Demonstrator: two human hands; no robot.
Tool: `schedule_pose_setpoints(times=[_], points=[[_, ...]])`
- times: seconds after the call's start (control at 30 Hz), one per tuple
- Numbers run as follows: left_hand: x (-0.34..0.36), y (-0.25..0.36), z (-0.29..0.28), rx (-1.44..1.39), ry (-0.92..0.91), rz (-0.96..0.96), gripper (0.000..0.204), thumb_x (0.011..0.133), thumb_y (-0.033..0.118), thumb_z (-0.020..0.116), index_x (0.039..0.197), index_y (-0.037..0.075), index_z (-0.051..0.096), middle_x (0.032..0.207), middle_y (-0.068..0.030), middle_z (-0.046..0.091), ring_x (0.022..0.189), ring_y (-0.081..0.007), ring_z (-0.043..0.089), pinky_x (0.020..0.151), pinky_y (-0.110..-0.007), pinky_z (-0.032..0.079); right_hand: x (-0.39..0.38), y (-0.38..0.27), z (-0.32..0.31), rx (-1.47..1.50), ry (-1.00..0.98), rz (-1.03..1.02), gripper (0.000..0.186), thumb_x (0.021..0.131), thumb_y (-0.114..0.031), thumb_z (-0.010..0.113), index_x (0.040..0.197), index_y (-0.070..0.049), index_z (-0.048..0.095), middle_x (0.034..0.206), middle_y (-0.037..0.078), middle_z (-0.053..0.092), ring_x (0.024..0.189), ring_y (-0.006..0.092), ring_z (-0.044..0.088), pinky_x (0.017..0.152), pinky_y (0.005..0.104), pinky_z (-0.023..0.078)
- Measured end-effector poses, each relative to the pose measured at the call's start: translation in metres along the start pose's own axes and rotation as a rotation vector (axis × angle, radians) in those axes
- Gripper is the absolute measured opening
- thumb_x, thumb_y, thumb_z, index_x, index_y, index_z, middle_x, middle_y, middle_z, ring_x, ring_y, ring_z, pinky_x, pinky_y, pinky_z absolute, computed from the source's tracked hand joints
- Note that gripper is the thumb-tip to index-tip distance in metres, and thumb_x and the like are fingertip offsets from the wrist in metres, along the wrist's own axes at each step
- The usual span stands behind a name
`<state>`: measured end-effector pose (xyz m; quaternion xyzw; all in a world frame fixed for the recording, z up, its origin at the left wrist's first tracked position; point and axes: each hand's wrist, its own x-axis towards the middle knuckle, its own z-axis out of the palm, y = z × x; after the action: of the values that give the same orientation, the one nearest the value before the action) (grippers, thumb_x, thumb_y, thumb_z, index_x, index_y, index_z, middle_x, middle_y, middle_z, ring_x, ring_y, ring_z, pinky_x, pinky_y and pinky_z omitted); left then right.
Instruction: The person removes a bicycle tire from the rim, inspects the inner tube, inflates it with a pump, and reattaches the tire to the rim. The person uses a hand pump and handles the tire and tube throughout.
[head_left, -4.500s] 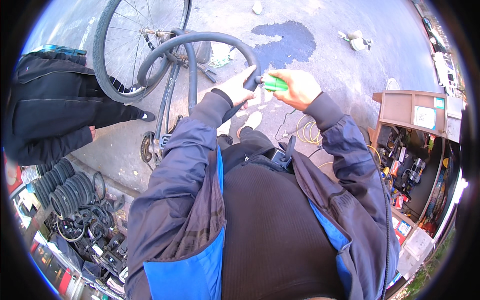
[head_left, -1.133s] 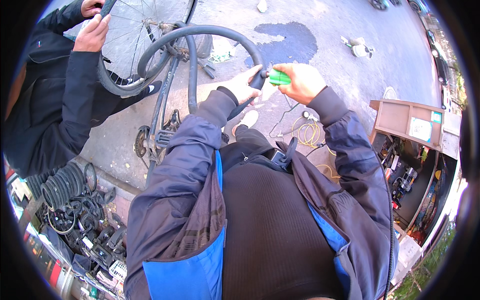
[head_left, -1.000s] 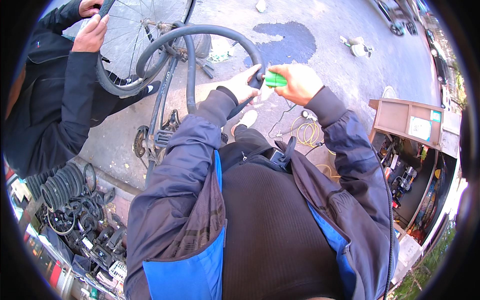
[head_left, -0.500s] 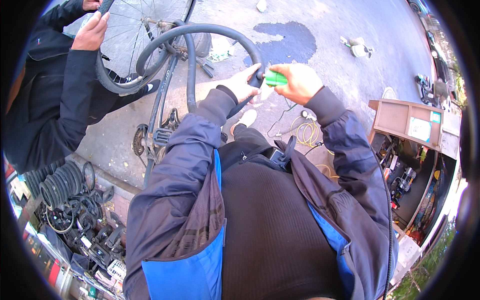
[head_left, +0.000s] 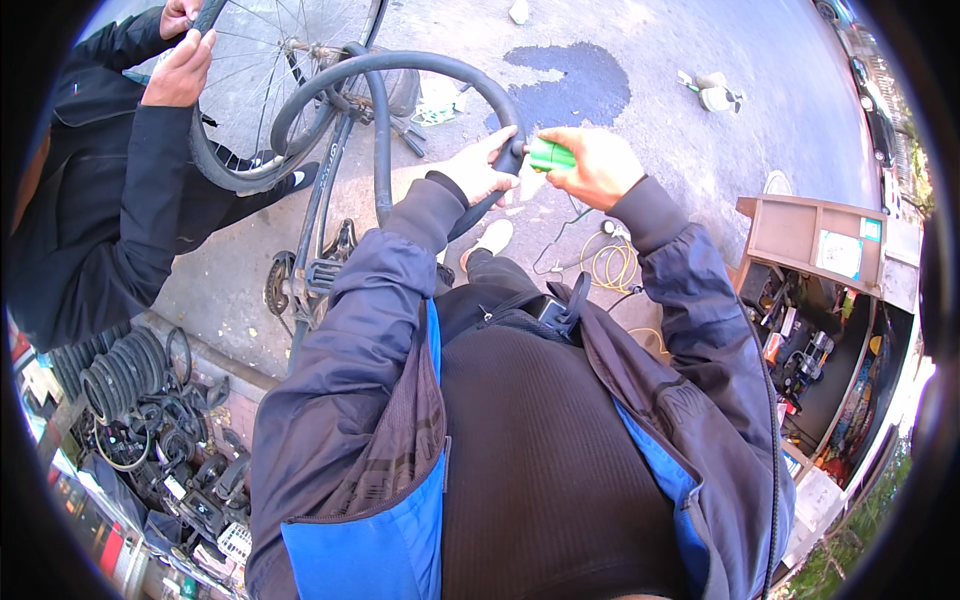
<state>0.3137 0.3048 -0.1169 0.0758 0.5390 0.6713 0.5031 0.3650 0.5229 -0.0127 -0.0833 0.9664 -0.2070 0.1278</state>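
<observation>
A black inner tube (head_left: 430, 61) loops in front of me, with one stretch held up by my left hand (head_left: 484, 170), whose fingers wrap round it. In my right hand (head_left: 602, 167) is a small bright green tool (head_left: 549, 154), gripped by its body. Its narrow tip meets the tube just beside my left fingers; what the tip does there is too small to make out. Behind the tube stands an upturned bicycle (head_left: 325, 200), and a spoked wheel with its tyre (head_left: 222, 178) is beside it at the left.
At the left a person in black (head_left: 130, 190) has both hands on the wheel's tyre. Coiled tyres (head_left: 125, 370) and black parts lie lower left. A brown cabinet (head_left: 815, 240) holding tools stands at the right. A yellow hose (head_left: 612, 265) and a wet patch (head_left: 570, 90) are on the ground.
Both my hands keep their hold on the tube and the green tool, with only a slight shift. The other person's hands have barely moved on the tyre.
</observation>
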Motion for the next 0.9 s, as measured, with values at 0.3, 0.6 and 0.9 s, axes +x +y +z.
schedule_pose_setpoints(times=[0.3, 0.6, 0.9], points=[[-0.0013, 0.0008, -0.0048, -0.06, -0.026, 0.0, 0.095, 0.087, -0.007, 0.065, 0.166, 0.013, 0.016, 0.12, -0.0148, 0.062, 0.07, -0.0182, 0.064, 0.063, -0.031, 0.057, -0.0022, 0.0017, 0.001, 0.009, 0.041, -0.005, 0.047, 0.08, -0.023, 0.072, 0.123, -0.004, 0.069, 0.106, 0.022, 0.073, 0.1, 0.0392, 0.07, 0.09, 0.0459, 0.056], [-0.0039, -0.0003, -0.0054, -0.141, -0.04, -0.016, 0.095, 0.088, -0.007, 0.065, 0.166, 0.014, 0.016, 0.122, -0.0171, 0.062, 0.069, -0.0186, 0.064, 0.06, -0.029, 0.056, -0.0038, 0.0019, 0.0035, 0.031, 0.06, -0.011, 0.048, 0.08, -0.023, 0.072, 0.125, -0.005, 0.068, 0.106, 0.021, 0.073, 0.1, 0.0392, 0.07, 0.09, 0.0458, 0.056], [-0.0058, 0.004, -0.0052, -0.157, -0.047, 0.004, 0.092, 0.091, -0.003, 0.065, 0.166, 0.014, 0.015, 0.122, -0.0153, 0.063, 0.07, -0.0164, 0.065, 0.06, -0.028, 0.055, -0.0041, 0.0001, 0.004, 0.066, 0.023, -0.001, 0.047, 0.08, -0.023, 0.072, 0.124, -0.005, 0.069, 0.107, 0.022, 0.073, 0.099, 0.0394, 0.07, 0.089, 0.0454, 0.056]])
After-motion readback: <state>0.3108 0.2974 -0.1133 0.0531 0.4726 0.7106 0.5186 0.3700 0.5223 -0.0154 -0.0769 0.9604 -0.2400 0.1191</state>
